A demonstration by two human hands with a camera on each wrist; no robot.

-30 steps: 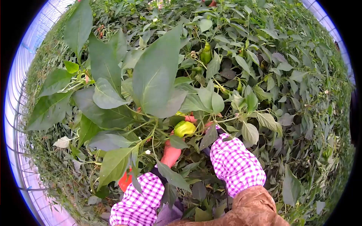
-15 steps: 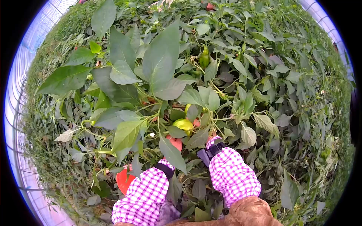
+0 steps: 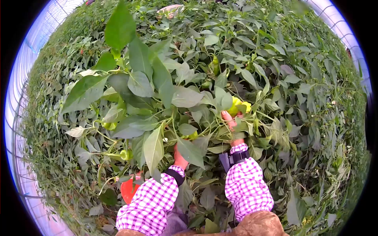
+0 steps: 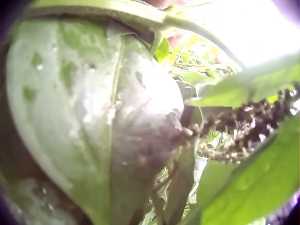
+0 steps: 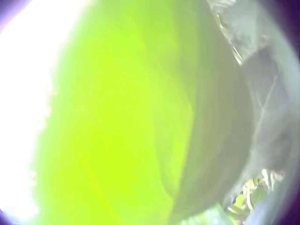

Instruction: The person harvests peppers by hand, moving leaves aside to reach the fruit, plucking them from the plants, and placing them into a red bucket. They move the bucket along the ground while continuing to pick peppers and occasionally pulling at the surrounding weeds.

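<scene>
In the head view my right hand (image 3: 231, 125) reaches up through the foliage and grips a yellow-green bell pepper (image 3: 235, 104), its thumb and fingers at the near side of the fruit. My left hand (image 3: 180, 158) is lower and to the left, its fingers hidden under pepper leaves. Just above it, part of another yellow-green pepper (image 3: 193, 135) peeks out between leaves. A large leaf (image 4: 84, 117) fills much of the left wrist view, and an overexposed green leaf (image 5: 108, 117) covers most of the right wrist view; neither shows what the fingers do.
Dense pepper plants surround both arms, with a tall leafy branch (image 3: 139, 84) rising in front. Small green peppers (image 3: 126, 154) hang at the left, and a green pepper (image 3: 215, 65) hangs farther back. A red rounded object (image 3: 128, 191) lies beside the left sleeve.
My right hand has come out from the leaves, moving up and right with a yellow-green pepper. The left hand stays low among the leaves, while the tall branch has shifted right.
</scene>
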